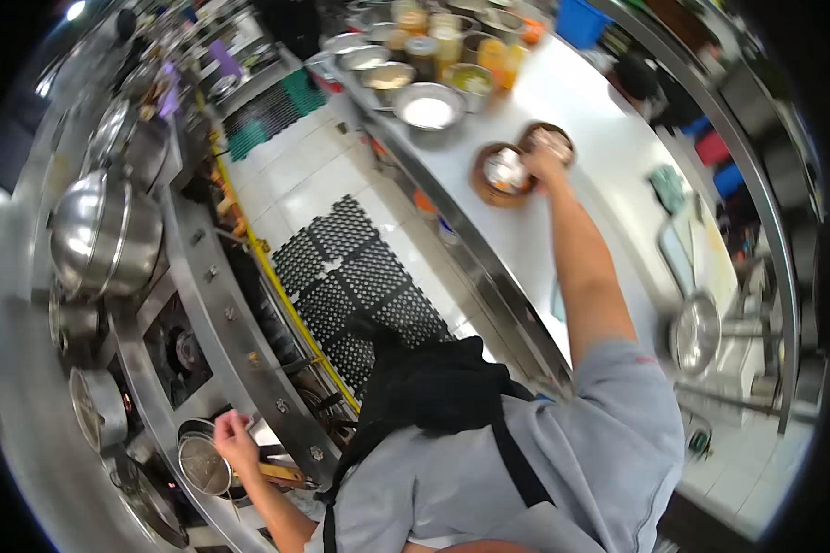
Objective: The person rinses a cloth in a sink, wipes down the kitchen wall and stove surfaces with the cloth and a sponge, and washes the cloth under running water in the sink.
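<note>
On the white counter, my right hand [544,166] reaches over two round brown containers that look like steamer baskets. The near brown container [504,190] has something white and shiny in it. My fingers overlap the other brown container [567,134], which has pale contents; motion smears them, so their grip cannot be made out. On the stove side, my left hand [235,442] hovers with curled fingers beside a round mesh strainer [205,464]. Whether anything is in those fingers is hidden. A wooden handle [281,475] lies below that wrist.
Several metal bowls, including one with white contents [429,108], and jars [422,57] crowd the counter's far end. A large domed steel pot [108,233] and a burner [186,350] line the left. Black mats [360,286] cover part of the tiled aisle. A green cloth [666,189] lies at right.
</note>
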A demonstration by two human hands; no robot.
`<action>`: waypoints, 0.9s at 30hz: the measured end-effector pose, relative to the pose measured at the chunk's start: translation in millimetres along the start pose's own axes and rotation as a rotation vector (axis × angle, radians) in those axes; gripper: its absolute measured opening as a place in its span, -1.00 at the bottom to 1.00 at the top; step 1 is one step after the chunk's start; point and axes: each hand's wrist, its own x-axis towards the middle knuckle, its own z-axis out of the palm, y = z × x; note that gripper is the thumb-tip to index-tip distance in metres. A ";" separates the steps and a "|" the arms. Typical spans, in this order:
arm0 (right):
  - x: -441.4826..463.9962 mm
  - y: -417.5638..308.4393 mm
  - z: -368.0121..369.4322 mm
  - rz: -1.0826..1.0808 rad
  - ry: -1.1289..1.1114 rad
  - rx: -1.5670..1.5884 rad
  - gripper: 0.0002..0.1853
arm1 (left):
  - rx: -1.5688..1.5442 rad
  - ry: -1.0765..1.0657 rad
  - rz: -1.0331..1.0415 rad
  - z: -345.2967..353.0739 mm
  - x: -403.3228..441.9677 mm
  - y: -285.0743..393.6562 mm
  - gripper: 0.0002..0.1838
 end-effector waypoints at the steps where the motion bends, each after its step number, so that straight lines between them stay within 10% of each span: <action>1: 35.6 21.8 25.5 -0.004 -0.023 -0.160 -0.46 | 0.068 0.040 -0.014 -20.4 17.2 -13.9 -0.80; 2: 23.2 19.3 24.3 -0.055 0.334 -0.285 -0.49 | 0.033 0.060 0.000 -33.7 35.0 -9.5 -0.79; 9: 9.5 48.3 -1.6 -0.432 0.450 -0.246 -0.36 | 0.028 0.258 0.059 -107.4 225.7 36.1 -0.77; 15: -79.2 -48.3 -106.2 0.124 0.182 -0.091 -0.47 | 0.148 0.295 0.177 -167.0 432.7 64.9 -0.74; 19: -99.2 -69.5 -161.0 -0.076 0.121 0.296 -0.50 | 0.417 0.421 0.304 -204.2 593.8 59.2 -0.66; 26: -69.1 -313.0 -204.6 -0.126 -0.259 0.498 -0.55 | 1.004 0.511 0.109 -217.0 812.5 48.8 -0.29; 27: -51.8 -342.2 -191.0 -0.423 -0.185 0.431 -0.56 | 1.071 0.421 0.030 -223.9 830.1 43.4 -0.25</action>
